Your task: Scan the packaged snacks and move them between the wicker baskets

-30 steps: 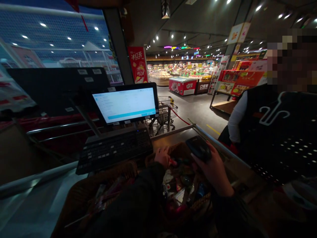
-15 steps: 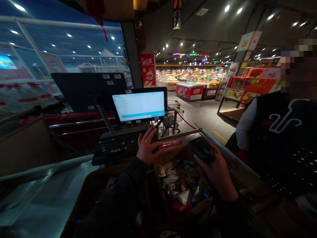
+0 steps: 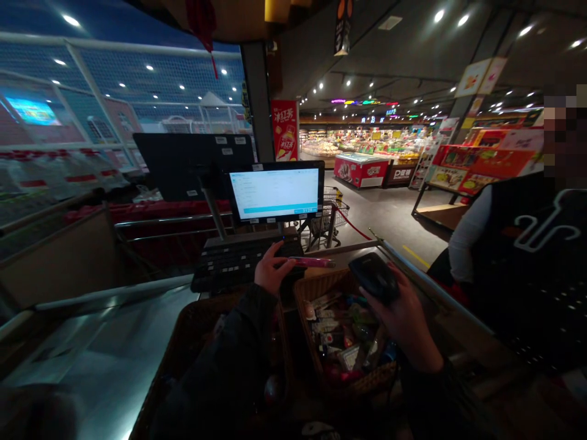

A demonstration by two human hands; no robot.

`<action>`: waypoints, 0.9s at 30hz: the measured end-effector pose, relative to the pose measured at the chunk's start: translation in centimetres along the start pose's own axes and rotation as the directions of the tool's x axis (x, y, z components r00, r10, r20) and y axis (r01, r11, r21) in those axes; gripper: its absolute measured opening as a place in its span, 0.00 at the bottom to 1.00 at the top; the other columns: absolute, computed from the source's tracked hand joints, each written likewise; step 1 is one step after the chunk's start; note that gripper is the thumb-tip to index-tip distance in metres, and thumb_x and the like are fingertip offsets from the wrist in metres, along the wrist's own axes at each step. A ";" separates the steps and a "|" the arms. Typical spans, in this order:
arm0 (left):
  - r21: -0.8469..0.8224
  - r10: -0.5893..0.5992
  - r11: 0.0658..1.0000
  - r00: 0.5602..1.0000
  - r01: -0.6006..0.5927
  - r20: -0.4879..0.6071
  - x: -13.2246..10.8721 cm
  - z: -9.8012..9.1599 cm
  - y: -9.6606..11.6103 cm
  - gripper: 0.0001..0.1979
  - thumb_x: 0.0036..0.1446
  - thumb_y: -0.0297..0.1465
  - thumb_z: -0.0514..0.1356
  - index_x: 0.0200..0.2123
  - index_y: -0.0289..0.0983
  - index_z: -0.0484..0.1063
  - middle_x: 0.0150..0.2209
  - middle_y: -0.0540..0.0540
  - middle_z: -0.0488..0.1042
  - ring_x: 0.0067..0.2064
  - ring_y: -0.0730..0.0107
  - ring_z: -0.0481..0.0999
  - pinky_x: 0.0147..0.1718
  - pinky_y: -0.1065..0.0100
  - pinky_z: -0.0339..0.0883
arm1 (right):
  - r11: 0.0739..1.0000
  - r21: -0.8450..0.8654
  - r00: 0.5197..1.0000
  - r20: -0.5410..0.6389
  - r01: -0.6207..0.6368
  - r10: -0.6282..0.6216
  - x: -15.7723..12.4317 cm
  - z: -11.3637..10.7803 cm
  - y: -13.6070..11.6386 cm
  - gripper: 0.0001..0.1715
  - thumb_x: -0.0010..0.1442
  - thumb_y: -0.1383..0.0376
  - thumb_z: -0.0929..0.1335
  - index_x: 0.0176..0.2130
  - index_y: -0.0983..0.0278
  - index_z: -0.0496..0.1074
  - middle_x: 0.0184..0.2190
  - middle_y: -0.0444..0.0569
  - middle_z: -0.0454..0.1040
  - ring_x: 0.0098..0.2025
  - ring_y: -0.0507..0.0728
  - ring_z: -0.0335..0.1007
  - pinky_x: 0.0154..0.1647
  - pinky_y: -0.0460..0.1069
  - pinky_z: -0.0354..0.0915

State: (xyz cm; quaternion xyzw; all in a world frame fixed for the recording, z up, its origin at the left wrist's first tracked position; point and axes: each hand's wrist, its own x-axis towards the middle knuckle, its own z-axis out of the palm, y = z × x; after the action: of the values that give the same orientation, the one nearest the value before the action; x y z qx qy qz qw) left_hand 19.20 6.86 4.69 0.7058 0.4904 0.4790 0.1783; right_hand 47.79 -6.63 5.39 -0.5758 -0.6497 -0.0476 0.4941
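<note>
My left hand point(image 3: 271, 273) pinches a slim pink packet point(image 3: 313, 262) and holds it level above the far rim of a wicker basket point(image 3: 321, 282). The basket is full of several small wrapped goods point(image 3: 342, 333). My right hand point(image 3: 403, 318) grips a black handheld scanner point(image 3: 373, 276) over the basket's right side, its head pointing towards the packet. Just beyond my left hand lie a black keyboard point(image 3: 229, 260) and a lit till screen point(image 3: 275, 192).
A second wicker basket point(image 3: 183, 342) sits at my left on the steel counter point(image 3: 92, 354). A person in a dark vest point(image 3: 527, 263) stands at the right beyond the counter rail point(image 3: 413, 275). Behind the till are a shopping trolley point(image 3: 328, 214) and shop displays.
My left hand came up out of the basket with the pink packet and now holds it by the keyboard. The right hand kept the scanner. My view swung left.
</note>
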 end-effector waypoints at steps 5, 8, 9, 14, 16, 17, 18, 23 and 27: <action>-0.020 -0.014 1.000 0.997 0.012 -0.074 0.8 -2.7 0.0 0.16 0.55 0.45 0.63 0.33 0.40 0.84 0.65 0.46 0.68 0.67 0.50 0.64 0.68 0.53 0.56 | 0.998 -0.002 0.996 0.069 0.062 -0.062 0.3 1.0 -1.9 0.19 0.59 0.56 0.71 0.48 0.61 0.78 0.54 0.59 0.74 0.63 0.73 0.64 0.61 0.70 0.63; 0.015 0.046 0.999 0.988 -0.045 -0.146 1.3 -5.6 0.6 0.15 0.55 0.44 0.63 0.31 0.40 0.83 0.66 0.46 0.66 0.70 0.50 0.57 0.70 0.52 0.51 | 0.994 0.030 0.989 0.108 0.103 -0.105 0.9 1.6 -4.3 0.21 0.60 0.58 0.71 0.52 0.59 0.76 0.56 0.57 0.72 0.64 0.71 0.61 0.64 0.70 0.60; 0.023 0.063 0.998 0.984 -0.060 -0.169 1.4 -6.5 0.8 0.14 0.55 0.44 0.63 0.31 0.40 0.83 0.66 0.47 0.65 0.71 0.50 0.56 0.70 0.51 0.50 | 0.992 0.042 0.985 0.120 0.119 -0.123 1.2 1.8 -5.1 0.21 0.59 0.58 0.71 0.52 0.59 0.76 0.57 0.56 0.72 0.65 0.71 0.61 0.65 0.70 0.59; 0.012 0.079 0.997 0.972 -0.078 -0.223 1.3 -10.5 0.9 0.14 0.56 0.43 0.62 0.32 0.40 0.82 0.67 0.50 0.64 0.72 0.52 0.53 0.71 0.53 0.46 | 0.977 0.110 0.970 0.138 0.184 -0.199 2.1 2.6 -8.8 0.24 0.57 0.62 0.72 0.54 0.60 0.74 0.58 0.57 0.70 0.65 0.70 0.60 0.66 0.69 0.59; 0.016 0.082 0.997 0.969 -0.080 -0.232 1.1 -11.7 0.8 0.14 0.57 0.43 0.62 0.34 0.40 0.82 0.68 0.50 0.63 0.72 0.52 0.53 0.71 0.54 0.46 | 0.973 0.121 0.966 0.149 0.194 -0.211 2.1 2.9 -9.8 0.25 0.57 0.62 0.73 0.54 0.60 0.74 0.58 0.57 0.70 0.66 0.70 0.59 0.66 0.70 0.58; 0.021 0.085 0.996 0.968 -0.082 -0.235 1.0 -12.2 0.8 0.14 0.57 0.43 0.62 0.34 0.40 0.82 0.68 0.50 0.63 0.72 0.53 0.53 0.71 0.54 0.46 | 0.973 0.122 0.965 0.150 0.196 -0.214 2.1 3.0 -10.2 0.25 0.57 0.62 0.73 0.54 0.61 0.74 0.58 0.57 0.70 0.66 0.71 0.59 0.66 0.70 0.57; 0.026 0.087 0.996 0.968 -0.083 -0.236 0.9 -12.7 0.7 0.15 0.57 0.43 0.62 0.35 0.40 0.82 0.68 0.50 0.63 0.72 0.53 0.53 0.71 0.54 0.46 | 0.972 0.123 0.964 0.150 0.200 -0.218 2.0 3.2 -10.6 0.25 0.57 0.62 0.73 0.54 0.61 0.74 0.58 0.57 0.70 0.66 0.71 0.59 0.67 0.70 0.57; 0.002 0.065 0.998 0.969 -0.067 -0.240 0.3 -14.4 -0.1 0.16 0.57 0.44 0.61 0.36 0.39 0.83 0.68 0.47 0.62 0.72 0.52 0.53 0.71 0.55 0.46 | 0.965 0.133 0.958 0.149 0.225 -0.244 1.6 3.7 -12.2 0.26 0.56 0.61 0.73 0.54 0.62 0.74 0.57 0.58 0.71 0.65 0.71 0.60 0.67 0.69 0.58; -0.033 0.043 0.998 0.970 -0.053 -0.240 -0.2 -15.1 -0.7 0.16 0.57 0.43 0.61 0.37 0.39 0.83 0.68 0.46 0.63 0.72 0.51 0.53 0.71 0.54 0.47 | 0.967 0.142 0.961 0.147 0.213 -0.234 1.1 3.9 -13.1 0.25 0.57 0.62 0.72 0.54 0.60 0.73 0.57 0.56 0.71 0.65 0.70 0.61 0.65 0.70 0.60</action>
State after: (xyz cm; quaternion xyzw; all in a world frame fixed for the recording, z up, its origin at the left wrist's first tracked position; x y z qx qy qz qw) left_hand 5.98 3.75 11.30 0.6509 0.4815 0.5745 0.1201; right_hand 35.26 -7.81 10.85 -0.4687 -0.7505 -0.0152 0.4657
